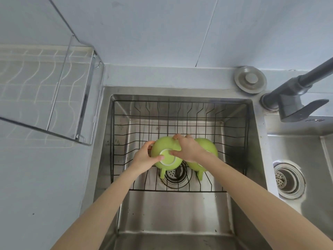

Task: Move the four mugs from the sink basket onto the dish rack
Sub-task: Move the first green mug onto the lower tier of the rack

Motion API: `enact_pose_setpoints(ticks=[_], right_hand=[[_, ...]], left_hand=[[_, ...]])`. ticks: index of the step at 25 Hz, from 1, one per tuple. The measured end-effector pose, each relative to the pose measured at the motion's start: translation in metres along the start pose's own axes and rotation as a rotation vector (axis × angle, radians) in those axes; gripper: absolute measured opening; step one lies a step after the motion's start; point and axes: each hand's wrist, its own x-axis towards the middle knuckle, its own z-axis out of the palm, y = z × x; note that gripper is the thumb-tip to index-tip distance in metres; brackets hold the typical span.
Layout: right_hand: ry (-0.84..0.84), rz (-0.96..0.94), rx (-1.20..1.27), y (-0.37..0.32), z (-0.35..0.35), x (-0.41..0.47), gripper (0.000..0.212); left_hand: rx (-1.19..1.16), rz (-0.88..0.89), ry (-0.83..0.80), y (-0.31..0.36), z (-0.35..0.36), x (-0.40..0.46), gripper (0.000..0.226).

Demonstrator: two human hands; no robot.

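Two green mugs lie upside down in the black wire sink basket (234, 134). Both my hands are on the left mug (164, 147), whose white base ring faces up. My left hand (144, 157) grips its left side, thumb on the base. My right hand (187, 148) wraps over its top and right side. The right mug (209, 147) sits close beside it, partly hidden under my right hand and wrist. Each mug's handle points toward me. The dish rack (45, 83), white wire in a metal frame, stands on the counter at the left and holds nothing visible.
The basket sits in a deep steel sink (180, 213) over a drain. A dark faucet (295, 94) reaches in from the right, with a round grey cap (250, 79) behind the sink. A second basin with a strainer (288, 179) lies to the right.
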Motion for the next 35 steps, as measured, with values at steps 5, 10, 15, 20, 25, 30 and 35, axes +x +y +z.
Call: enact_pose_setpoints(ticks=[5, 10, 15, 20, 25, 30, 35], right_hand=[[0.027, -0.060, 0.053, -0.002, -0.005, -0.009, 0.064], [0.140, -0.125, 0.140, -0.010, -0.013, -0.035, 0.058], [0.225, -0.213, 0.149, -0.020, -0.019, -0.075, 0.055], [0.264, -0.397, 0.037, -0.025, -0.023, -0.125, 0.077], [0.328, -0.478, -0.191, -0.023, -0.020, -0.169, 0.108], [0.445, -0.527, -0.161, -0.037, -0.012, -0.184, 0.110], [0.430, -0.555, -0.196, -0.047, -0.005, -0.196, 0.101]], left_hand=[[-0.058, 0.020, 0.060, 0.000, -0.001, -0.007, 0.062], [-0.209, 0.027, 0.028, 0.013, -0.015, -0.029, 0.066], [-0.393, 0.054, 0.009, 0.023, -0.019, -0.068, 0.058], [-0.500, 0.126, -0.028, 0.027, -0.029, -0.102, 0.049], [-0.529, 0.207, -0.073, 0.038, -0.041, -0.133, 0.041], [-0.485, 0.264, -0.084, 0.038, -0.039, -0.160, 0.025], [-0.428, 0.283, -0.056, 0.025, -0.047, -0.177, 0.037]])
